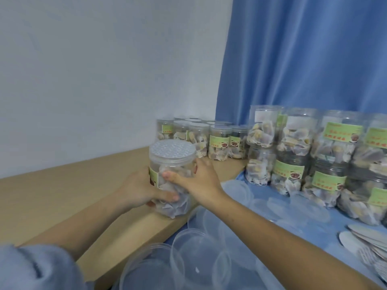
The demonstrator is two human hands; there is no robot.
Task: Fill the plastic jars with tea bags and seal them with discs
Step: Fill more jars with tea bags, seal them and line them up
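A clear plastic jar [171, 168] packed with tea bags stands on the wooden ledge [62, 185], a white patterned disc [172, 151] under its clear lid. My left hand [142, 188] grips its lower left side, thumb across the front. My right hand [201, 178] holds its right side, thumb on the front wall. Silver sealing discs [364, 243] lie fanned at the right edge.
Several filled, labelled jars [217, 141] stand at the back of the ledge; more filled jars [314, 155] are stacked two high on the right. Clear loose lids [194, 248] lie piled on the blue cloth [270, 191]. A blue curtain [310, 55] hangs behind.
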